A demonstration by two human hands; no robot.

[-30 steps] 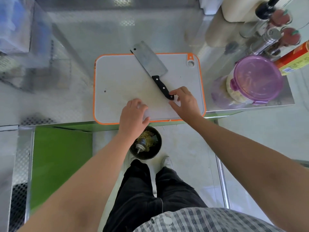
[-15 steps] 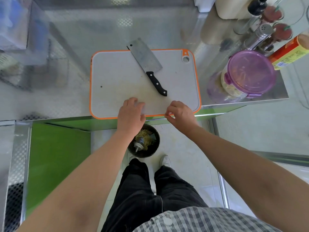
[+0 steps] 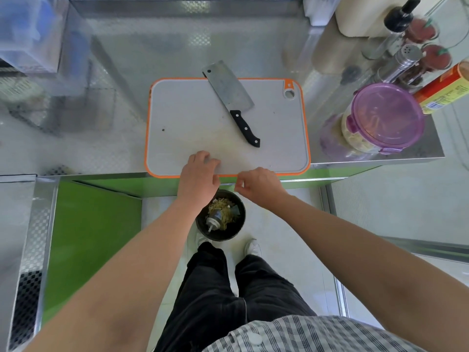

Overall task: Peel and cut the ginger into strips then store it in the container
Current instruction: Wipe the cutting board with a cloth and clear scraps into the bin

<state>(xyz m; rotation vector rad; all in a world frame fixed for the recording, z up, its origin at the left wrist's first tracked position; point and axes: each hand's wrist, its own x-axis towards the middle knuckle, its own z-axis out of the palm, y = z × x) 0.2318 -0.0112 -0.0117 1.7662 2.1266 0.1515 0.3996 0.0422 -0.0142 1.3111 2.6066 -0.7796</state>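
Though lidded in purple, the container (image 3: 388,118) — round, clear-walled — shows pale ginger (image 3: 355,137).

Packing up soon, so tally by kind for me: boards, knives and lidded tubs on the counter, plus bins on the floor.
Board: 1
Knife: 1
Lidded tub: 1
Bin: 1
Total: 4
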